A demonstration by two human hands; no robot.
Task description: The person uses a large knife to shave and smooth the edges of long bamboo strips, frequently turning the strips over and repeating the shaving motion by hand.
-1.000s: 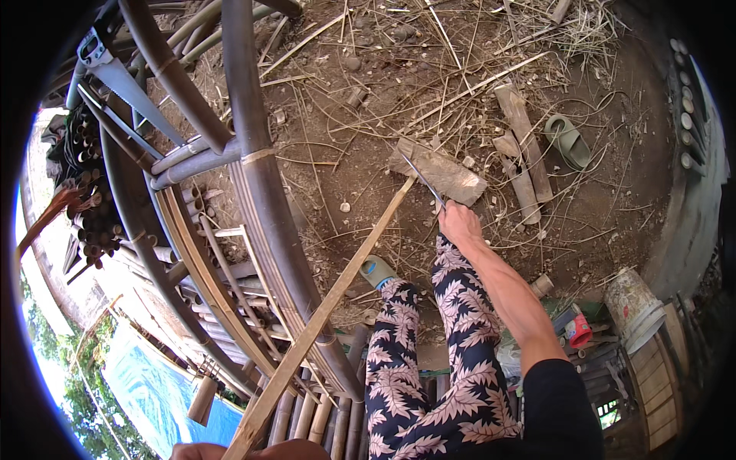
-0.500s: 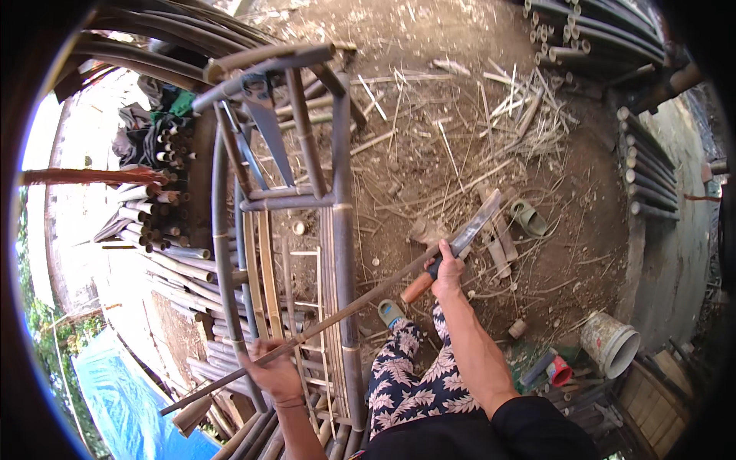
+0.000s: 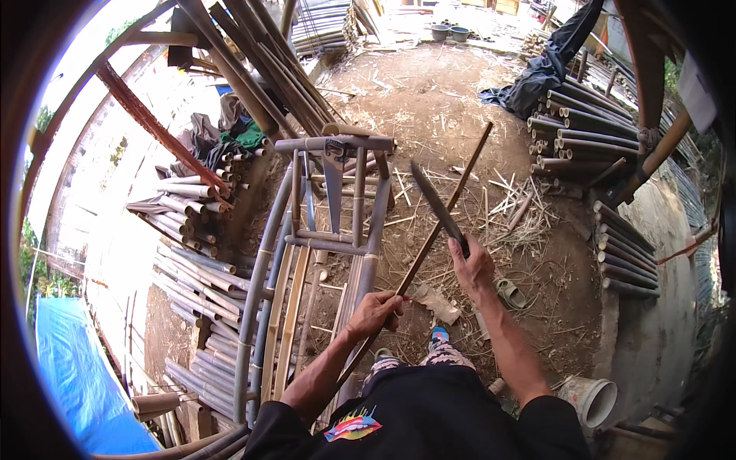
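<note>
My left hand (image 3: 376,312) is closed around a long, narrow bamboo strip (image 3: 426,245), which slants from beside my left forearm up to the far right. In my right hand (image 3: 473,266) is a machete (image 3: 435,195), its dark blade tilted up and to the left. Blade and strip cross in the picture just beyond my hands; whether they touch I cannot tell. The machete's handle is mostly hidden by my fingers. To the left stands a bamboo frame (image 3: 369,268), with a handsaw (image 3: 333,188) hanging at its far end.
Bamboo poles lie stacked at the left (image 3: 222,368) and in a pile at the far right (image 3: 590,142). Pale shavings (image 3: 529,208) litter the dirt floor. A sandal (image 3: 511,294) lies right of my right forearm, and a white bucket (image 3: 590,399) is near right.
The strip has swung steeper, and my left hand has moved right, off the frame's side. The machete now points up-left instead of up-right. My view has tilted farther ahead.
</note>
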